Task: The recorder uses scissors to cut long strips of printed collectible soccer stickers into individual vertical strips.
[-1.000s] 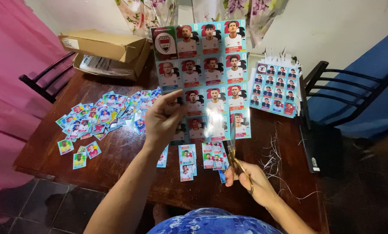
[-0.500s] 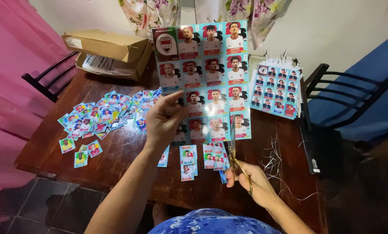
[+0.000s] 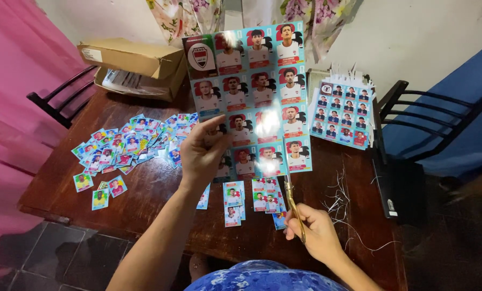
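My left hand (image 3: 203,153) holds up a large glossy sheet of player stickers (image 3: 257,91) by its lower left edge, above the dark wooden table (image 3: 160,188). My right hand (image 3: 319,234) grips a pair of gold-handled scissors (image 3: 292,202), blades pointing up at the bottom edge of the sheet, between its two rightmost columns. Small stacks of cut stickers (image 3: 251,199) lie on the table just below the sheet.
A spread of loose cut stickers (image 3: 127,148) covers the table's left side. Another uncut sheet (image 3: 340,113) lies at the right. Cardboard boxes (image 3: 133,64) sit at the back left. Thin paper trimmings (image 3: 340,202) lie near my right hand. Black chairs (image 3: 429,124) stand alongside.
The sheet and both hands stay nearly still; the scissors' blades have edged slightly up toward the sheet's bottom edge.
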